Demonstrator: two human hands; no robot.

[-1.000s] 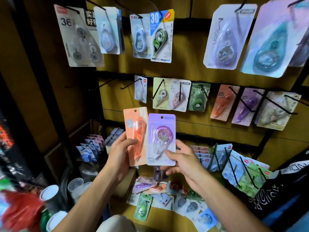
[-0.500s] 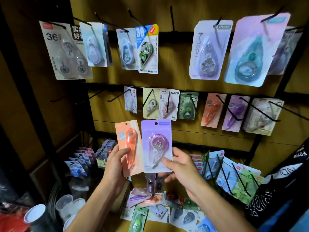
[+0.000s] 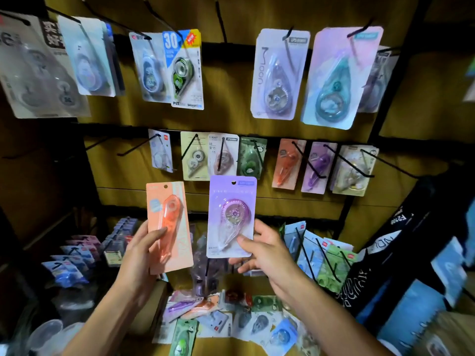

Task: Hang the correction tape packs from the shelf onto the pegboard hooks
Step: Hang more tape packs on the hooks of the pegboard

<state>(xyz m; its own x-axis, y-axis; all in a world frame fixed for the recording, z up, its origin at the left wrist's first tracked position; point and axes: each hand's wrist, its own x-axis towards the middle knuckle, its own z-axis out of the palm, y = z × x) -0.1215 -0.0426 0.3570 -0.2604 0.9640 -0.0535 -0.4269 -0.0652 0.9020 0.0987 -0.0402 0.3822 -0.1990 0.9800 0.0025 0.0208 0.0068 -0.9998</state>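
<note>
My left hand grips an orange correction tape pack by its lower edge, held upright in front of the pegboard. My right hand holds a purple correction tape pack by its bottom right corner, a small gap apart from the orange one. Both packs sit just below the middle row of hooks, where an orange pack and a purple pack hang among others. Several loose packs lie on the shelf below my hands.
Bare black hooks stick out at the left of the middle row and at the top. Larger packs hang on the top row. More hooked packs hang low right; a dark bag stands at right, clear cups low left.
The two packs, held side by side and touching before, have been drawn apart. The view has tilted and moved closer to the pegboard.
</note>
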